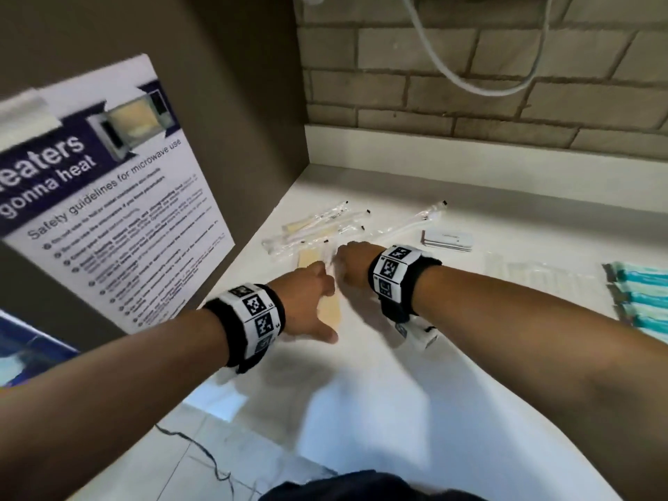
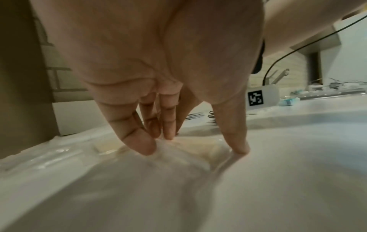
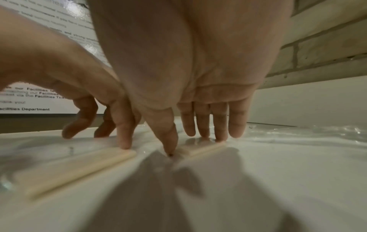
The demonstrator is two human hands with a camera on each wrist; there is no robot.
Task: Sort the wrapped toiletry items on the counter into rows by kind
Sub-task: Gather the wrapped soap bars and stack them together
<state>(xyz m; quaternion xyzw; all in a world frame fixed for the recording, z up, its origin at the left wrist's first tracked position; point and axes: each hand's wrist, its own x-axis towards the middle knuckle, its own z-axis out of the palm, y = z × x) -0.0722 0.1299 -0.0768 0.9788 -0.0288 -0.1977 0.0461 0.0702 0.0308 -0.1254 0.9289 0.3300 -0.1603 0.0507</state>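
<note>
While the white counter [image 1: 452, 374] lies bare toward its curved near edge, the left hand [image 1: 307, 305] and right hand [image 1: 356, 267] press straight, spread fingertips onto two flat cream wrapped combs [image 3: 79, 166] at far left, their clear wrappers blurred.

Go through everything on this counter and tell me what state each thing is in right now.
Left hand: fingertips pressing a wrapped cream comb, flat on the counter.
Right hand: fingers straight, touching a second cream comb.
Clear-wrapped toothbrushes: loosely piled at the back.
Teal packets: lined up, far right.
Small white boxes: stacked.
</note>
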